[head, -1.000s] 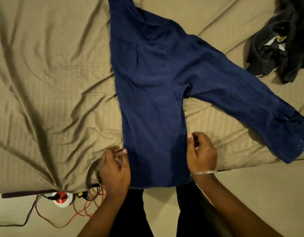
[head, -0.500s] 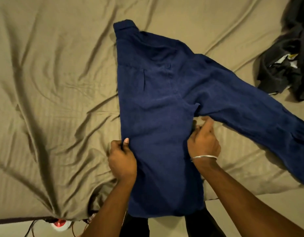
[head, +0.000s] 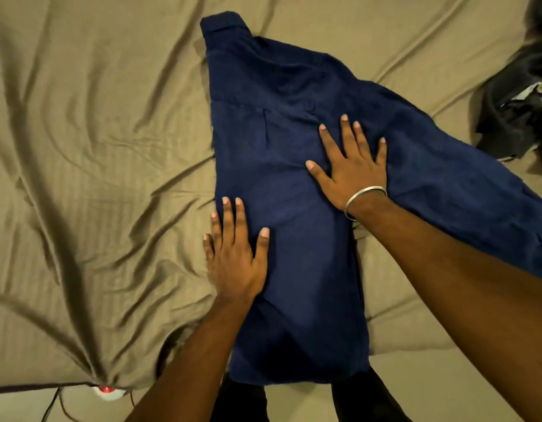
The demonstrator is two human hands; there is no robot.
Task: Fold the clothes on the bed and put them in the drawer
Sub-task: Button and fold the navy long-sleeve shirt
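Navy shirt [head: 294, 254], sleeve cut off right, lies under flat left hand [head: 233, 263] and right hand [head: 352, 169], grips released.

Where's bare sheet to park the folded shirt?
Widest bare patch: tan sheet left of the blue shirt. Smaller one beyond the collar. Crowded on the right: sleeve, dark clothes pile. Left hand and right hand press the shirt flat.
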